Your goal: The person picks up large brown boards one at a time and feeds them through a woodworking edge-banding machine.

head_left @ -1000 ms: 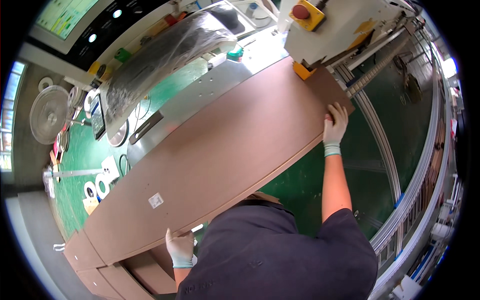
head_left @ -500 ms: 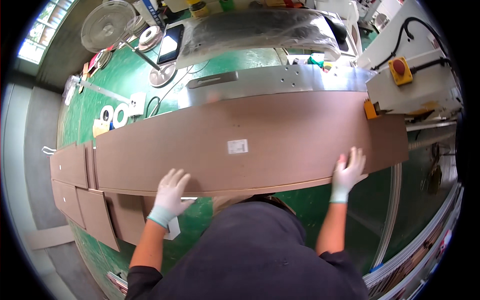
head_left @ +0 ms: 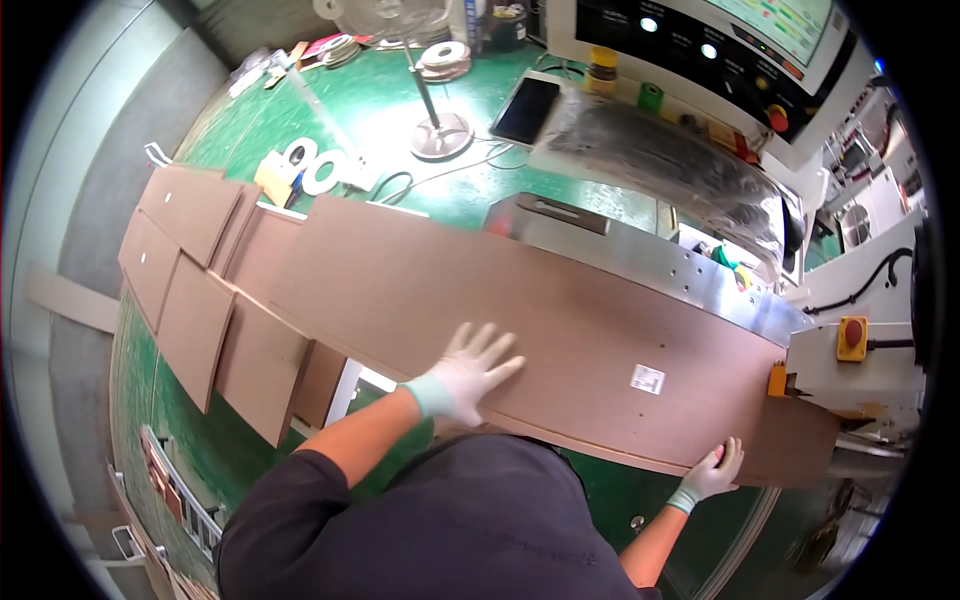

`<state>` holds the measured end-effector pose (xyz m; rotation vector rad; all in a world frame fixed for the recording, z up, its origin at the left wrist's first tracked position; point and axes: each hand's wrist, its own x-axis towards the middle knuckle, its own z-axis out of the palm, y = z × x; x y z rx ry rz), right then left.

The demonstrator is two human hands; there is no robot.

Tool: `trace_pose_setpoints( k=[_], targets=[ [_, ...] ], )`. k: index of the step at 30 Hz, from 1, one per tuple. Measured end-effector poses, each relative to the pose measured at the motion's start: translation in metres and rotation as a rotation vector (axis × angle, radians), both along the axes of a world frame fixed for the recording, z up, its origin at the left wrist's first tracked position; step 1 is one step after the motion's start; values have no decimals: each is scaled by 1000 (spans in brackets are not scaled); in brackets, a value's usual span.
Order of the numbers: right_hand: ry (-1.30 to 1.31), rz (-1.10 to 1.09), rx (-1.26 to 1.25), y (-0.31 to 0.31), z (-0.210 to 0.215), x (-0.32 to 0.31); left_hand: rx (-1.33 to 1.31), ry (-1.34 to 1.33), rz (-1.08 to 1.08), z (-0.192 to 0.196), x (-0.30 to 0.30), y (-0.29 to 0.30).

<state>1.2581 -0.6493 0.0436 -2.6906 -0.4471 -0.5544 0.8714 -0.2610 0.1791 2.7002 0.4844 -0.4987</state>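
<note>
A long brown panel (head_left: 470,290) with a white label (head_left: 647,379) lies across the view, its right end beneath the machine's white housing. My left hand (head_left: 465,375), in a white glove with a green cuff, rests flat on the panel close to its near edge, fingers spread. Farther right, my gloved right hand (head_left: 708,476) holds the panel's near edge. Its thumb and some fingers are over the top, while others sit at the edge, partly hidden. A metal plate (head_left: 640,250) with a slot and holes runs along the panel's far side.
Stacked brown boards (head_left: 195,300) lie at the left. Behind stand a fan base (head_left: 441,136), tape rolls (head_left: 322,172) and a dark tablet (head_left: 526,110). A control panel with a screen (head_left: 775,30) is at the upper right. A red stop button (head_left: 852,332) sits on the right housing.
The view has turned, so the scene appears tilted. The panel has slid right, its label now nearer the housing. My left hand has moved farther onto the panel with fingers spread; my right stays at its edge.
</note>
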Motion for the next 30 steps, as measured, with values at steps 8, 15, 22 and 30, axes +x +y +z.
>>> trace_pose_setpoints(
  k=[8, 15, 22, 30],
  targets=[
    [21, 13, 376, -43, -16, 58, -154, -376, -154, -34, 25, -11],
    [-3, 98, 79, 89, 24, -110, 424, -191, 702, -63, -109, 143],
    [-23, 92, 299, 68, 3, -88, 273, -184, 448, -47, -84, 147],
    [-51, 90, 407, 3, -12, -11, 371, -225, 329, -38, -6, 101]
  ],
)
